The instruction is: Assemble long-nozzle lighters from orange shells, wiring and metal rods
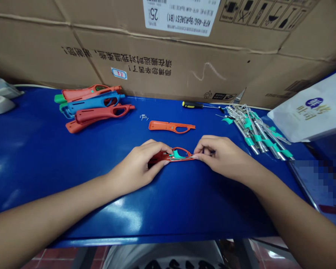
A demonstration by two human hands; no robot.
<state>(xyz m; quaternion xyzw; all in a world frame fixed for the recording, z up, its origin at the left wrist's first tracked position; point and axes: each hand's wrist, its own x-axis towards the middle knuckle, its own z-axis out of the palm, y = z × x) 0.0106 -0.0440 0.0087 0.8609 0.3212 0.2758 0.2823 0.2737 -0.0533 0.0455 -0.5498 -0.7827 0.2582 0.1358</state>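
- The blue tabletop (pixel 170 215) is glossy, so small pieces could slide if knocked.
- The cardboard box (pixel 184 71) stands along the far side, its printing upside down.
- The white bag (pixel 302 108) is at the far right, near the tubes.
- The pile of casings (pixel 96 104), red, blue and green, lies far left; a brush from a sleeve or arm could topple its stacked pieces.
- The bundle of metal tubes (pixel 254 130), with green pieces and pale wires, lies far right; tangled wires could snag when one tube is lifted.
- The left hand (pixel 137 160) has its fingers closed on the red casing half, near the green piece.
- The right hand (pixel 224 153) pinches narrowly at the casing half's right tip, perhaps with a thin pale strand there.
- The red casing half (pixel 156 157) lies centre near, between both hands, its open side up; if tilted, whatever sits loose inside could spill.
- The orange casing half (pixel 158 126) lies just beyond it, apart from the hands.
- The screwdriver (pixel 192 105) lies farther back; nudged, it could roll.
- The green piece (pixel 175 154) sits in the red half; uneven pressure could pop it out.
- The small screws (pixel 143 117) lie loose left of centre, easily scattered by a passing hand.
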